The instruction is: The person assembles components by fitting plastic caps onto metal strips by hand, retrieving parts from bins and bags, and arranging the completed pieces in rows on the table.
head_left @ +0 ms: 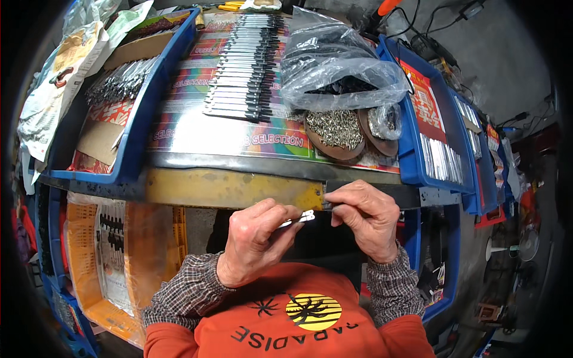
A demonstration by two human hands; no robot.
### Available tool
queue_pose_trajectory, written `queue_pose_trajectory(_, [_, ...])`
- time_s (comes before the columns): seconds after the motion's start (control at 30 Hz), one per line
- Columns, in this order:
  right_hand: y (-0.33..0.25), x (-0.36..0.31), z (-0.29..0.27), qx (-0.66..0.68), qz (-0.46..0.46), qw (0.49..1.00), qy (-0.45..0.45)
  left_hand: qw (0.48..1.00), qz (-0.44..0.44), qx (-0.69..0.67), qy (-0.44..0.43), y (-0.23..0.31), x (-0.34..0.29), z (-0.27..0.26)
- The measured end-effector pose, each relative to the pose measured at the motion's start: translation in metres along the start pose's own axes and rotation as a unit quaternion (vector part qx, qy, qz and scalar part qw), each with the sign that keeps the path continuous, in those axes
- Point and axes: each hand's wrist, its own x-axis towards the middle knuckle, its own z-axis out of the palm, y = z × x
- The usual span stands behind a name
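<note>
My left hand [255, 238] is closed around slim silver metal strips [305, 216], whose ends stick out past the fingertips toward the right. Across from it, the thumb and fingers of my right hand [365, 216] are pinched together beside the yellow front edge of the bench [233, 186]. A small dark bit shows at those fingertips, too small to name. Beyond the hands, many silver strips with black ends [242, 71] lie side by side in a long row. A brown bowl [349, 156] holds small shiny metal pins [333, 128].
A clear plastic bag [334, 48] of black parts stands behind the bowl. Blue trays [134, 143] with metal strips flank the bench, one more on the right [412, 173]. An orange crate [83, 256] is below left. A blue bin [452, 280] sits below right.
</note>
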Motion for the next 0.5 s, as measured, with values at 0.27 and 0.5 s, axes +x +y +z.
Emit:
queue_pose_trajectory(0.27, [-0.001,-0.024,0.009,0.063,0.032,0.997,0.034,1.0,-0.005,-0.023,-0.019,0.01,-0.009,0.008])
queue_pose_trajectory(0.5, [0.007,-0.03,0.007,0.047,0.02,0.999,0.003,0.999,-0.003,-0.024,-0.029,0.012,-0.011,0.012])
